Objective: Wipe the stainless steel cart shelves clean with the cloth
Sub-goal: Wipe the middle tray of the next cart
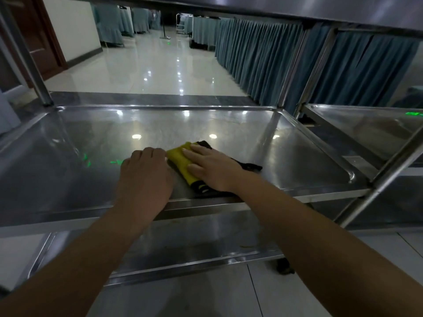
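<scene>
Folded yellow-and-black cloth (pixel 183 164) lying on the shiny stainless steel cart shelf (pixel 286 156), right hand (pixel 211 169) pressing flat with fingers (pixel 192 154) spread over it, left hand (pixel 145 172) resting at nine o'clock, fingers curled, touching its edge.

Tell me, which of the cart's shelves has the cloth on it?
The middle shelf, at the person's hand level. The yellow and black cloth lies flat there under the right hand. The lower shelf and the top one carry no cloth.
</scene>
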`<action>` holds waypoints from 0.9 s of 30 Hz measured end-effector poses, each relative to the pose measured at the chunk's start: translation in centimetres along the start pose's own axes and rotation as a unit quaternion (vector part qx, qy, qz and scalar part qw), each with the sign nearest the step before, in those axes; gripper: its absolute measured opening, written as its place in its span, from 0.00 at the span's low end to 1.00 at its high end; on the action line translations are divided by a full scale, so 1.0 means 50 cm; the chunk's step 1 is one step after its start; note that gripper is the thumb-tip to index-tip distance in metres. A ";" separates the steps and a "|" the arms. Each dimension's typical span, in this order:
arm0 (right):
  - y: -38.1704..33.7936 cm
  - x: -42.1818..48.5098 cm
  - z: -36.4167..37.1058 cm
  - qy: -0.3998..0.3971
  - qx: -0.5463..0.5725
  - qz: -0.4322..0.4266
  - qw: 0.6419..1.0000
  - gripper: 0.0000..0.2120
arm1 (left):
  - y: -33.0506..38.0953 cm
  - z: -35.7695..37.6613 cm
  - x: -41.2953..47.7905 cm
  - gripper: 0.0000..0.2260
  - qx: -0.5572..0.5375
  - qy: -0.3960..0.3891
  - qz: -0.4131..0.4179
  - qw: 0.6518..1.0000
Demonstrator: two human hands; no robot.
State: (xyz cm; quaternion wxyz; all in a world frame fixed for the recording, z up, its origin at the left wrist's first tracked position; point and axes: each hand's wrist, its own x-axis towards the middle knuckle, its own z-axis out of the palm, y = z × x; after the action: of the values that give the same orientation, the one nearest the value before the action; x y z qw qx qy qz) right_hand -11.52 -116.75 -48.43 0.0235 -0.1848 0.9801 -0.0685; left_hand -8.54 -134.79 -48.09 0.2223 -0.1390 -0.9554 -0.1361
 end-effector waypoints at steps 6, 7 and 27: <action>0.244 -0.094 -0.037 0.005 -0.098 0.090 0.991 0.19 | 0.032 0.023 0.053 0.14 0.030 -0.027 0.039 0.998; 0.280 -0.118 -0.048 0.016 -0.090 0.141 0.986 0.21 | 0.033 0.027 0.063 0.15 0.037 -0.025 0.045 0.998; 0.065 0.089 -0.034 -0.020 0.021 0.148 0.989 0.30 | -0.021 0.098 0.143 0.14 0.042 0.003 0.046 0.998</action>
State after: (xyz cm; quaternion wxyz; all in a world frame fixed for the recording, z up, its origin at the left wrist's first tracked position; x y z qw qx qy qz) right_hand -16.93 -115.18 -47.32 0.0571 -0.0389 0.9943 -0.0811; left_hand -16.96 -132.74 -49.22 0.2371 -0.1734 -0.9520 -0.0863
